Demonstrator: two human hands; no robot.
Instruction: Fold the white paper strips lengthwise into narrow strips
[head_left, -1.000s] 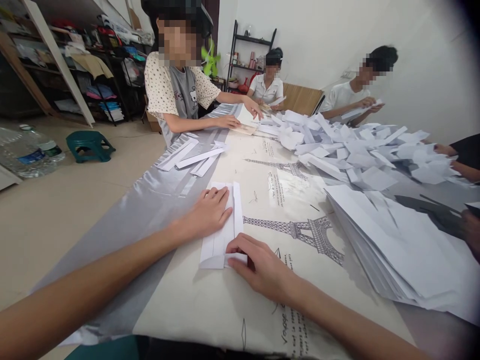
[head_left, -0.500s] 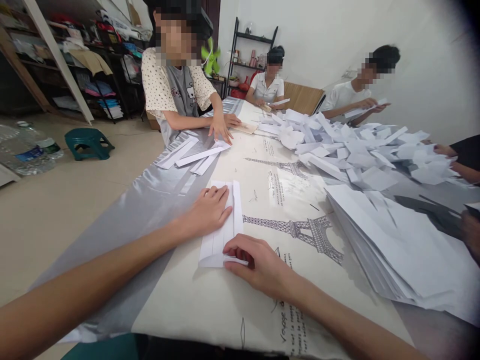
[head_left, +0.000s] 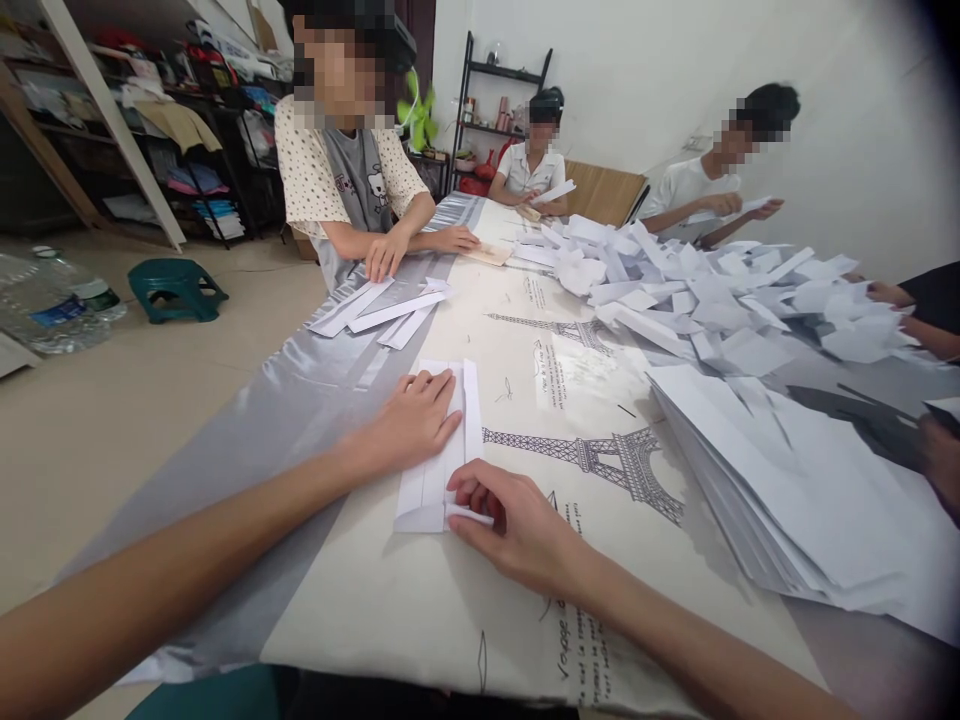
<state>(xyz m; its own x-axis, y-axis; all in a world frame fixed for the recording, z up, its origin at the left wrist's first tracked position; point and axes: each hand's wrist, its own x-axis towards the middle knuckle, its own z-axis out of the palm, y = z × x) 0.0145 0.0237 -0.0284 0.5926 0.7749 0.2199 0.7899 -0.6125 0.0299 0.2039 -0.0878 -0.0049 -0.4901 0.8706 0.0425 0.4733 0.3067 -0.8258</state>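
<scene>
A folded sheet of white paper [head_left: 421, 492] lies lengthwise on the printed tablecloth [head_left: 360, 610], with creases along it and a raised fold on its right side. My left hand [head_left: 416, 418] rests flat across its upper part, fingers stretched out. At the lower right corner, my right hand [head_left: 517, 520] pinches a small flap of the same paper between thumb and fingers. Part of the flap is hidden behind those fingers.
Several folded paper strips [head_left: 397, 312] lie ahead by a co-worker's hand [head_left: 386, 255]. To the right are a stack of white sheets [head_left: 780, 480] and a heap of folded papers [head_left: 697, 285]. Other people sit around the table. A green stool [head_left: 177, 290] stands at left.
My hands keep the same hold on the paper. The nearest co-worker's hand has moved left, off the tip of the strips. A co-worker at the back has raised a paper piece.
</scene>
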